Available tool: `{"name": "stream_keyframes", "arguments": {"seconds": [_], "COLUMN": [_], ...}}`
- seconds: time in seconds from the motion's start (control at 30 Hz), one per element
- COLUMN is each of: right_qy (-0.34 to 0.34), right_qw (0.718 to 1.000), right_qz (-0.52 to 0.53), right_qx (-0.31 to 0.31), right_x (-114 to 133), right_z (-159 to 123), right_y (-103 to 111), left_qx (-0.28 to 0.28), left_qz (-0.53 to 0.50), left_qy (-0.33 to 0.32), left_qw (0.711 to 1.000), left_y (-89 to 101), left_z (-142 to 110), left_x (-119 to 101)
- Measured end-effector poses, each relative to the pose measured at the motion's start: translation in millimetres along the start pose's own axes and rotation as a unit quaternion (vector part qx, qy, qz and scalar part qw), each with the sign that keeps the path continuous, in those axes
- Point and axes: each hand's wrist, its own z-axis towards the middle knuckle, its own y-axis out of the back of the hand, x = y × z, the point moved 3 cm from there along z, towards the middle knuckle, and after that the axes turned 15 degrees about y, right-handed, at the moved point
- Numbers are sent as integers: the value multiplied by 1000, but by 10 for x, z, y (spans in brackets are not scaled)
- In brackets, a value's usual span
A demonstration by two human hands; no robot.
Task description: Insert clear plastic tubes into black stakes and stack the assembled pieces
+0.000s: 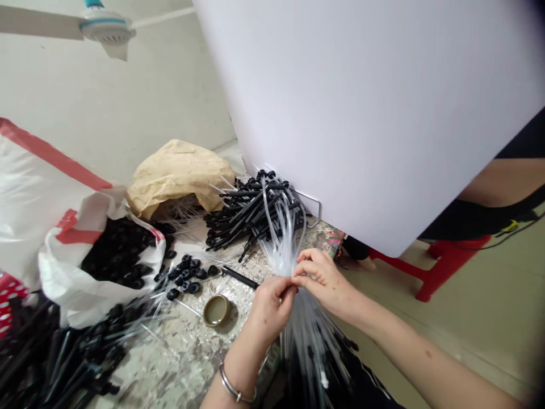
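A thick bundle of clear plastic tubes [283, 238] runs past my hands and hangs off the table edge over my lap. My left hand [275, 301], a metal bangle on its wrist, is closed in a pinch at the bundle. Fingertips meeting it there, my right hand [326, 281] pinches too, its other fingers curled. What lies between the fingertips is too small to make out. Just left of my left hand is a black rod [239, 277]; whether the hand touches it I cannot tell. Beyond the bundle lies a heap of black rod-like parts [242, 213].
On the worn table [166, 363] stand a small round dish [216, 311], loose black caps [187, 275] and a white bag [76, 289] of black parts. Brown paper [179, 170] covers more tubes. A large white panel [361, 113] rises at right, near a red stool [438, 272].
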Motion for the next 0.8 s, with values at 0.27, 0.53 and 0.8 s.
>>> {"name": "stream_keyframes", "arguments": {"seconds": [0.27,0.53,0.8], "right_qy": [11,21,12], "right_qw": [1000,996,998], "right_qz": [-14,-68,5], "right_qx": [4,46,55], "right_x": [-132,-90,-127], "right_z": [-150,-250,-291], "right_y": [17,-71,-89], "left_qx": [5,52,53], "left_qz": [-100,-187,-263], "left_qy": [81,132,180], "left_qw": [992,972,946], "left_y": [-24,3,-45], "left_z": [5,1,0], "left_x": [82,111,200]}}
